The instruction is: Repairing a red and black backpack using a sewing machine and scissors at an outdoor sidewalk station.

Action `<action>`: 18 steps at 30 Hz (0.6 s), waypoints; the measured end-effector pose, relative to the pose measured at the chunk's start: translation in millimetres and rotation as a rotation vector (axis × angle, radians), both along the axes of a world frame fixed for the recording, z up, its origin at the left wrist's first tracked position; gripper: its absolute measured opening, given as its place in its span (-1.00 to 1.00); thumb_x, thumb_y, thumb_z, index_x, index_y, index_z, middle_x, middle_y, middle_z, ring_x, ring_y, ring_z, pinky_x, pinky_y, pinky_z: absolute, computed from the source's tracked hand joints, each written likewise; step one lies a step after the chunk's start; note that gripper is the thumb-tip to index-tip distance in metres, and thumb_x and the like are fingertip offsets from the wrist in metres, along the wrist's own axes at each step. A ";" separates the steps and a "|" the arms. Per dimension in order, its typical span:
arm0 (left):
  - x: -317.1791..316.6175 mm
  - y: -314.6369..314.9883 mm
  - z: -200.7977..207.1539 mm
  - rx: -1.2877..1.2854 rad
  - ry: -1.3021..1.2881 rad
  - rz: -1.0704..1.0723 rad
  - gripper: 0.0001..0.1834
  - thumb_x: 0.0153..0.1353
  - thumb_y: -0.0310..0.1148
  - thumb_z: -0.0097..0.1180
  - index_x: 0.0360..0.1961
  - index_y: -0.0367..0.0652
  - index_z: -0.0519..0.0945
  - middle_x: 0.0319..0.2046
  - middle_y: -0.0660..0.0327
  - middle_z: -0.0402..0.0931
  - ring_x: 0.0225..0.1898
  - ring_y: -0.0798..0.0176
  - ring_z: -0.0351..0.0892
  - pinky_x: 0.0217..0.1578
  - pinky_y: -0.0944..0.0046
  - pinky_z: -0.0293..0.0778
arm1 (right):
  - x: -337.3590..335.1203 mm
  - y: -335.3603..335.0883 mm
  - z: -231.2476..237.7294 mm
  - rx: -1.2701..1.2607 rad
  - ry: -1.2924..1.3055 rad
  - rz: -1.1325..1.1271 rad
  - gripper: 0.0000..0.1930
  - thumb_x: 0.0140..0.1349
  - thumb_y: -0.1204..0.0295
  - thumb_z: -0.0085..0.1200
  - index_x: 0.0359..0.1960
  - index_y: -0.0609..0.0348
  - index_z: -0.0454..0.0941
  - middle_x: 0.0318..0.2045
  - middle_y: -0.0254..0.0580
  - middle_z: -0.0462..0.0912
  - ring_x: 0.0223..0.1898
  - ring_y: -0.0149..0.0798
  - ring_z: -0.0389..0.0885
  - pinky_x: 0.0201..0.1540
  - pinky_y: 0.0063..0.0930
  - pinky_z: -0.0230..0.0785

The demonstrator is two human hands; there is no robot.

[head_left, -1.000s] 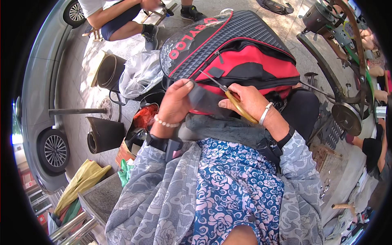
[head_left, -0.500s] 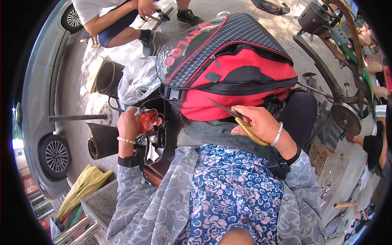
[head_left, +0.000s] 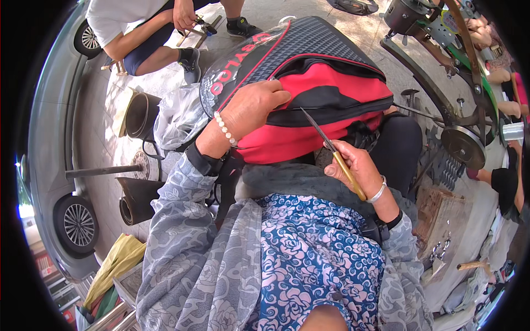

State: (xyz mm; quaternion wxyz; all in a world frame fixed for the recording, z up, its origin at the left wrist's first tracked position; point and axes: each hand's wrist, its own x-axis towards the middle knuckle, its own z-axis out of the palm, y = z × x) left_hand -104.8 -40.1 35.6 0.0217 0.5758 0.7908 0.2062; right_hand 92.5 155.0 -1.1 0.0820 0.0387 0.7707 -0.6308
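A large red and black bag (head_left: 331,88) with grey patterned panels lies across my lap. My left hand (head_left: 251,107), a beaded bracelet at its wrist, rests over the bag's front near the end of the black zipper seam. Its fingers are curled together against the bag, and whatever they pinch is hidden beneath them. In my right hand (head_left: 356,165) is a pair of scissors (head_left: 342,163) with brass-coloured handles. The dark blades point up and left, their tip in front of the bag's black lower band.
A hand-cranked sewing machine (head_left: 464,132) stands at right, beside a wooden box (head_left: 436,220). To the left are rolled dark sheets (head_left: 135,201), a plastic bag (head_left: 179,118) and a parked car (head_left: 61,149). Another person (head_left: 141,41) sits beyond, at upper left.
My left hand has left the open pouch at left and come up onto the bag's front. The scissors have turned more upright in my right hand. The view has shifted slightly.
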 end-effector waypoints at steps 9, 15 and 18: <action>-3.7 -4.2 2.4 -0.015 -0.133 -0.030 -0.67 -0.14 -0.73 -0.05 -0.28 -0.27 0.52 -0.33 0.07 0.41 -0.27 -0.01 0.47 -0.29 0.18 0.43 | -1.7 5.5 8.9 -0.105 -0.073 -0.068 -0.47 0.02 0.26 0.27 -0.02 0.29 0.40 -0.48 -0.35 0.48 -0.40 -0.60 0.41 -0.33 -0.69 0.34; -1.5 -21.6 8.4 0.041 -0.306 0.055 -0.82 -0.10 -0.69 0.04 -0.40 -0.29 0.46 -0.37 0.10 0.40 -0.34 0.11 0.46 -0.35 0.28 0.41 | 0.4 4.3 9.0 -0.168 -0.110 -0.084 -0.49 0.04 0.30 0.25 -0.02 0.29 0.39 -0.46 -0.37 0.49 -0.40 -0.60 0.41 -0.32 -0.69 0.34; -7.1 -35.6 5.0 0.135 -0.457 0.155 -0.90 0.00 -0.65 0.05 -0.42 -0.28 0.44 -0.45 0.26 0.41 -0.42 0.40 0.41 -0.44 0.45 0.34 | -0.9 3.7 11.4 -0.186 -0.138 -0.079 -0.49 0.04 0.29 0.26 -0.03 0.30 0.39 -0.44 -0.35 0.51 -0.39 -0.58 0.45 -0.31 -0.67 0.36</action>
